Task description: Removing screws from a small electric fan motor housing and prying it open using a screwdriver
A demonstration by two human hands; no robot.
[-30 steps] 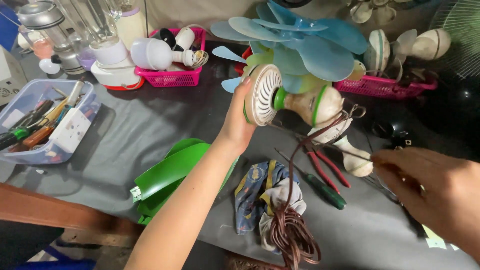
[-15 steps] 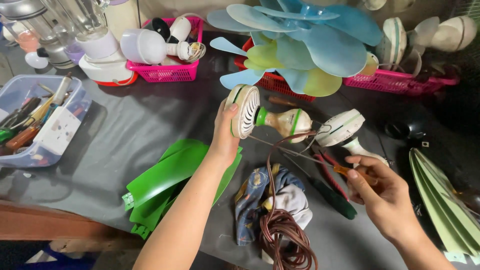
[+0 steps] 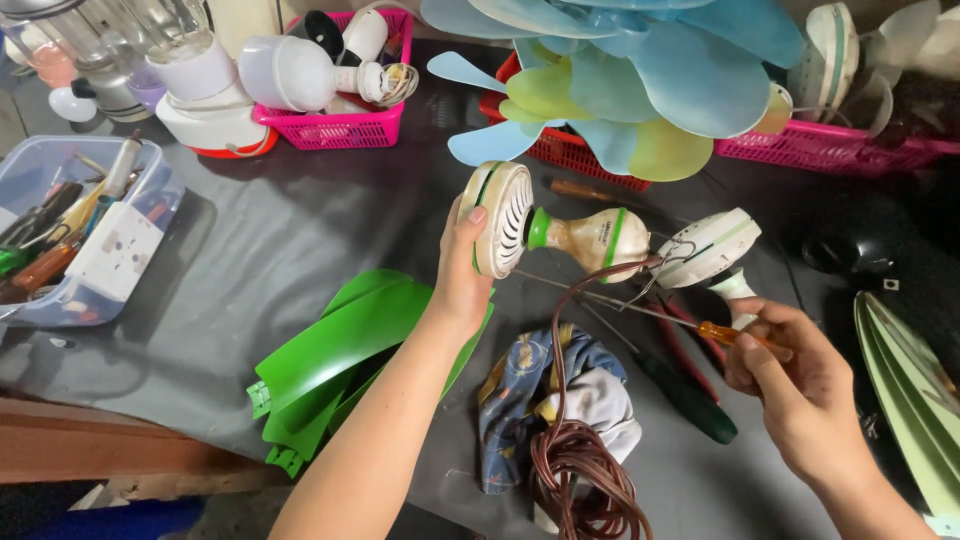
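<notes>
My left hand [image 3: 462, 275] grips the round vented cream motor housing [image 3: 498, 217] of a small fan body with a green collar and a cream base [image 3: 598, 238], held above the table. A brown cord [image 3: 570, 400] runs from it down to a coil lying on a crumpled cloth [image 3: 520, 395]. My right hand [image 3: 790, 385] holds an orange-handled screwdriver [image 3: 725, 333], whose thin shaft points left toward the fan body. A second white fan body [image 3: 715, 245] lies just behind the screwdriver.
Green fan blades [image 3: 340, 350] lie at the table's front edge. A clear tub of tools [image 3: 85, 235] stands at left. Pink baskets [image 3: 345, 125] with white parts and blue and yellow fan blades [image 3: 640, 90] fill the back. Pale green blades [image 3: 915, 395] lie at right. Pliers and a dark-handled tool [image 3: 690, 395] rest nearby.
My right hand has moved in from the right and now holds the screwdriver toward the fan body. My left hand has lowered the fan housing slightly and brought it nearer.
</notes>
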